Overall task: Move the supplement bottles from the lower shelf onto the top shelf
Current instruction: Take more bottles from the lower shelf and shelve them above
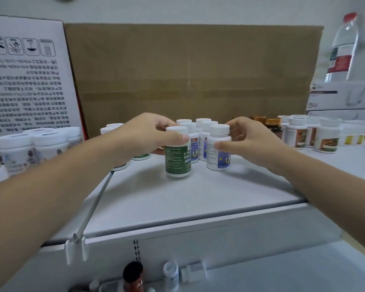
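The left hand [150, 133] and right hand [249, 142], fingers clamped round a green-labelled bottle [177, 157] and a blue-labelled bottle [218, 152], are apparently placing them on the crowded top shelf [188, 199], while leftover bottles [171, 276] are waiting on the lower shelf [272, 270].

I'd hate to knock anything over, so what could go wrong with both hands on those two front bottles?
The green-label bottle and blue-label bottle stand close against the white-capped cluster behind; pushing them back could topple that cluster. The left hand reaches over other bottles, so its wrist might clip them on pulling away.
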Demonstrator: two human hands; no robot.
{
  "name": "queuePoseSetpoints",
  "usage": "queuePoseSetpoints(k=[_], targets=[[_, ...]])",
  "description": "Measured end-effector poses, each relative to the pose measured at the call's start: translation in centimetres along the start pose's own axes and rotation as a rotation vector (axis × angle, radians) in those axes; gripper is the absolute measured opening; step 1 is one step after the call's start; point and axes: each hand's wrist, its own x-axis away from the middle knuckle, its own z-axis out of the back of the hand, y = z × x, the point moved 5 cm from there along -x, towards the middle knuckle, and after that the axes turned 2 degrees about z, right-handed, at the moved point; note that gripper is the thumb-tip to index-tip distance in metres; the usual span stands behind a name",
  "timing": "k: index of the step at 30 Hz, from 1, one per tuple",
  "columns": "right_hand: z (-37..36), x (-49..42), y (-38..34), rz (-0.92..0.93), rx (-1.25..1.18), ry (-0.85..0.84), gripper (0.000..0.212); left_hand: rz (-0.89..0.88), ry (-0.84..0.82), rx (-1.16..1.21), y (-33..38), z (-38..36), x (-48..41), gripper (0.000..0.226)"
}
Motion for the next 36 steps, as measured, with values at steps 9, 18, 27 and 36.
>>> queuePoseSetpoints(k=[9, 18, 27, 36], targets=[[0.9, 2.0, -5.2, 0.340, 0.175, 0.056, 0.026, -0.032, 0.022, -0.400, 2.7, 3.7, 1.0, 0.027], [-6.4, 5.3, -4.6, 0.329, 0.422, -0.545, 0.030, -0.071, 0.064, -0.820, 1.2, 6.2, 0.2, 0.030], [-6.6, 5.5, -4.6, 0.330, 0.441, -0.563, 0.031, -0.075, 0.127, -0.834, -0.4, 6.0, -0.2, 0.036], [-6.4, 5.6, -4.4, 0.285, 0.405, -0.546, 0.026, -0.053, 0.160, -0.796, -2.2, 5.7, -0.4, 0.031]])
